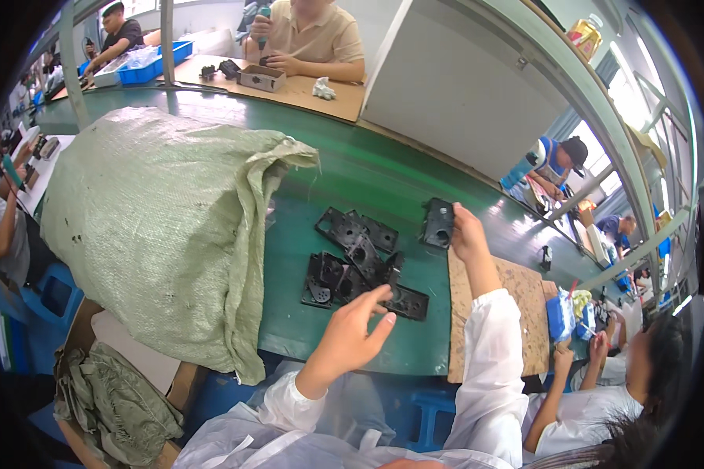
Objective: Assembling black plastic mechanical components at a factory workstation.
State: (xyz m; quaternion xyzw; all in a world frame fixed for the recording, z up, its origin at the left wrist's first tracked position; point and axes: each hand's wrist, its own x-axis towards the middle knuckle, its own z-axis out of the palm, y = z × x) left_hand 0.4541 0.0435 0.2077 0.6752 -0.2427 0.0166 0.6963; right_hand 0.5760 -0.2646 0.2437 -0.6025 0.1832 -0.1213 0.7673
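Note:
Several black plastic housings with round openings lie in a loose heap on the green bench. Just in front of the heap is my left hand, its fingers apart and nothing in them. Its fingertips overlap the nearest housing in the picture; whether they touch it I cannot tell. Further right, my right hand grips another black plastic housing by its right edge. That piece is held upright, with a round hole near its lower end.
A bulky pale green woven sack lies left of the heap. A brown board lies on the bench at right. Below the sack stands a cardboard box holding crumpled sacking. Across the bench, a co-worker handles a tool; another person sits close at right.

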